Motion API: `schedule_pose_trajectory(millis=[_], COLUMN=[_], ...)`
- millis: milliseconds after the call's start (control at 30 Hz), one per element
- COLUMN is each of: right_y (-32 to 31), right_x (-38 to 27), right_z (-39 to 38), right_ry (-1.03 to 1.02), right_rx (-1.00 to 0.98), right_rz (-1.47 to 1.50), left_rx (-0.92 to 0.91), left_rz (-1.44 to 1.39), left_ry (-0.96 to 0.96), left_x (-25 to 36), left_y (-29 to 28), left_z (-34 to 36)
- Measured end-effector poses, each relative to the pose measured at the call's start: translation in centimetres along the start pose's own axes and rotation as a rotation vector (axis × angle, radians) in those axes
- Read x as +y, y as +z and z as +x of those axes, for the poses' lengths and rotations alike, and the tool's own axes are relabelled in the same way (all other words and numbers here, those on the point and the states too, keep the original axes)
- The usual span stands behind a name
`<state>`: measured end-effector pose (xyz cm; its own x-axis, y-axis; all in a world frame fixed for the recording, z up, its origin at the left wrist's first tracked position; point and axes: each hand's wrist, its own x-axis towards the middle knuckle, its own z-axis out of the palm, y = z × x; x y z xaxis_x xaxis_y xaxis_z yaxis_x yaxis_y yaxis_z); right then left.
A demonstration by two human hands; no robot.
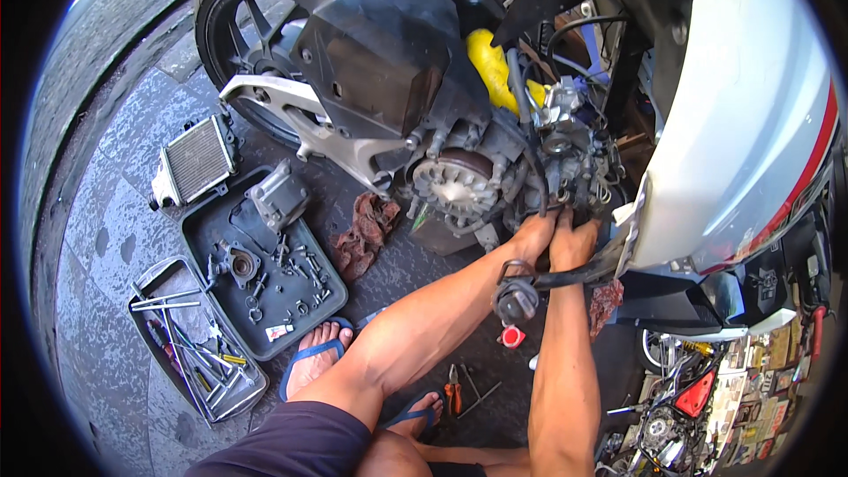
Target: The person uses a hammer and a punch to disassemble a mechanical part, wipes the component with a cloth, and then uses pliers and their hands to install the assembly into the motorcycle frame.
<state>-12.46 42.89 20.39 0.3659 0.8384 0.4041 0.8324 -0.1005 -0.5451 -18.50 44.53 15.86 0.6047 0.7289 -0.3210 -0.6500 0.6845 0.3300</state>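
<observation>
Both my arms reach into the engine area of a partly stripped scooter. My left hand [533, 235] and my right hand [574, 242] are close together, beneath a metal throttle-body-like part [558, 110] with hoses and wiring around it. Their fingers disappear among the engine parts, so whatever they touch or hold is hidden. To the left of the hands sits the finned round cooling fan [455, 184] on the engine's side. A dark hose-like part with a round black end [515, 302] crosses in front of my forearms. Yellow material [492, 69] is tucked in above the engine.
Left on the floor are a radiator [200, 159], a black tray [250, 336] of bolts and parts, and a tool tray [256, 387]. A reddish rag [367, 234] lies by the engine. Orange-handled pliers [453, 391] rest near my feet. White bodywork [733, 124] rises at right.
</observation>
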Motion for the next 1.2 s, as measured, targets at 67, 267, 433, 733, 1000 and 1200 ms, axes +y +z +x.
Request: schedule_pose_trajectory(millis=[67, 267, 433, 733, 1000, 1200], right_y=[1.3, 1.8, 1.9, 1.3, 2.2, 1.6], right_x=[-3.6, 0.7, -1.8, -0.5, -1.4, 0.6], right_z=[-1.2, -0.3, -0.5, 0.3, 0.0, 0.9], right_ry=[0.076, -0.142, 0.002, -0.021, -0.089, -0.017], right_rx=[-0.011, 0.121, 0.076, 0.085, 0.073, 0.053], right_rz=[-0.036, -0.198, -0.151, -0.089, -0.196, -0.059], left_rx=[-0.027, -0.08, 0.007, 0.0, -0.182, -0.036], left_rz=[0.002, -0.036, 0.067, 0.268, -0.05, -0.032], left_ry=[0.083, 0.105, 0.202, 0.319, 0.258, 0.221], left_x=[0.6, -1.5, -2.0, -2.1, -2.8, -2.1], left_y=[-2.6, -2.8, -3.5, -2.3, -4.5, -2.0], left_z=[1.9, 3.3, 5.0, 4.0, 6.3, 3.9])
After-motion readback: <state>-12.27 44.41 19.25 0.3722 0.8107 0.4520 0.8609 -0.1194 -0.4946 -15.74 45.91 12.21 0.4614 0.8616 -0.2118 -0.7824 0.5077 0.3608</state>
